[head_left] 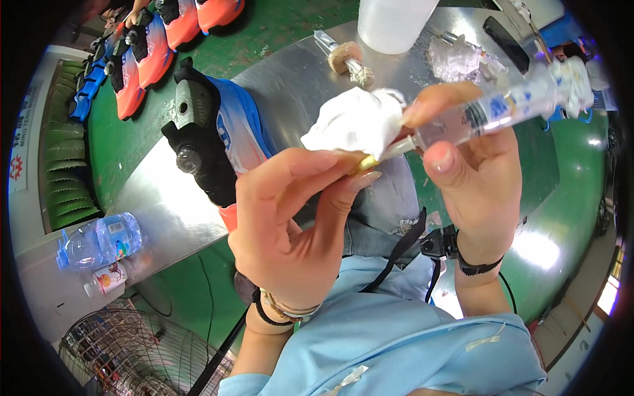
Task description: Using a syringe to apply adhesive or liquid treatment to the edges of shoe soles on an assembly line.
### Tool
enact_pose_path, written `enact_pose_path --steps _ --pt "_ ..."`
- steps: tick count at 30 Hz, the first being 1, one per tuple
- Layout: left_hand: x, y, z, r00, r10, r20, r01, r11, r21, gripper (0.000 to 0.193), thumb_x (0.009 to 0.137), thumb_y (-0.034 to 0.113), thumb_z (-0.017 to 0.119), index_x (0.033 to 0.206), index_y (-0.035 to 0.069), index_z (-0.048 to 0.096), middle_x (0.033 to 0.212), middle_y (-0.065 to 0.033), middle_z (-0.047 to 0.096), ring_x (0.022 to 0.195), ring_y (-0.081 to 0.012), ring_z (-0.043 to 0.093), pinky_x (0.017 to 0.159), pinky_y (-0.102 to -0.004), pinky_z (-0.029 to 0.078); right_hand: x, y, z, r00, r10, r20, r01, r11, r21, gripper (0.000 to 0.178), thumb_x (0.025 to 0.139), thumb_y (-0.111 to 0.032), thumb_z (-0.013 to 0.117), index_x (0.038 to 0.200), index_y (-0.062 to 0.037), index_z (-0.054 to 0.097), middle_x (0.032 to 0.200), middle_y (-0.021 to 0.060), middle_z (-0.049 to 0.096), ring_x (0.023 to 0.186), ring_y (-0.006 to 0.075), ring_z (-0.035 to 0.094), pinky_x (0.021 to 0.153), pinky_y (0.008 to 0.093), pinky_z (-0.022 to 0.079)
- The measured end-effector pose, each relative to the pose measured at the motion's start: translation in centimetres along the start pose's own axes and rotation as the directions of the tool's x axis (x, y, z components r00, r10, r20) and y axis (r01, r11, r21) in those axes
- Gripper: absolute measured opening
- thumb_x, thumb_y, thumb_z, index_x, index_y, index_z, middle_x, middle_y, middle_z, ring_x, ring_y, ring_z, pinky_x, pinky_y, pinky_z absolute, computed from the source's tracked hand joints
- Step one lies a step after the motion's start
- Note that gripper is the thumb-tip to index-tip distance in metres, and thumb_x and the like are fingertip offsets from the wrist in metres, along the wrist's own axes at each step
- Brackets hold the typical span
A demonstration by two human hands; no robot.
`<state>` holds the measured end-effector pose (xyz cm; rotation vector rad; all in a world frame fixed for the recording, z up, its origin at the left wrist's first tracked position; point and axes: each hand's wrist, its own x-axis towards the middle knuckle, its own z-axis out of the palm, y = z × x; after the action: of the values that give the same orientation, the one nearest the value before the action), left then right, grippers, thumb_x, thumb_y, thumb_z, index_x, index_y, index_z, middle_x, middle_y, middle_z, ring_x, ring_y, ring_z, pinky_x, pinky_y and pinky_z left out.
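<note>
Syringe (492, 113) slants beside a white wad (358, 122), right fingers (444, 158) around its barrel (441, 131), left fingers (345, 193) pinching its yellow tip (366, 162); a twist or loosened pinch could work that tip free.

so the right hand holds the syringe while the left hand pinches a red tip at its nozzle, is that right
Not quite: the tip is yellow, not red, as the head view shows. The right hand does hold the syringe while the left hand pinches that tip.
</note>
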<state>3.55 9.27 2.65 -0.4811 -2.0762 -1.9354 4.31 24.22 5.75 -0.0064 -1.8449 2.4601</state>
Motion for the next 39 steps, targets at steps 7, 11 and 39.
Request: enact_pose_path --steps 7,11,39 --pt "0.3 0.2 0.2 0.986 0.164 0.001 -0.161 0.969 0.189 0.026 0.074 -0.007 0.065 0.096 -0.004 0.052 0.08 -0.012 0.065 0.074 -0.0161 0.065 0.064 -0.0231 0.052 -0.6 1.4 0.4 0.988 -0.099 -0.118 0.103 0.994 0.023 0.043 0.075 -0.029 0.07 0.099 0.0007 0.049 0.09 0.0083 0.053 0.081 0.0166 0.055 0.066 0.026 0.047" --pt "0.7 0.6 -0.8 0.961 0.254 0.108 -0.276 0.9 0.338 0.016 0.075 -0.005 0.063 0.09 -0.004 0.058 0.08 -0.0146 0.064 0.073 -0.018 0.064 0.066 -0.0254 0.051 -0.8 1.4 1.0 0.984 -0.125 -0.124 0.125 0.992 -0.005 0.043 0.075 -0.029 0.07 0.097 -0.0002 0.047 0.086 0.0093 0.054 0.074 0.0158 0.056 0.06 0.0253 0.049" --pt "3.3 1.3 -4.2 0.917 0.118 0.382 -0.232 0.936 0.266 0.006 0.072 -0.007 0.059 0.077 -0.003 0.057 0.066 -0.0082 0.058 0.058 -0.0158 0.058 0.052 -0.0216 0.043 0.5 1.4 0.5 0.66 -0.626 0.417 0.749 0.496 -0.44 0.02 0.068 0.0 0.069 0.079 -0.0077 0.054 0.075 0.009 0.063 0.062 0.0177 0.058 0.062 0.029 0.042"
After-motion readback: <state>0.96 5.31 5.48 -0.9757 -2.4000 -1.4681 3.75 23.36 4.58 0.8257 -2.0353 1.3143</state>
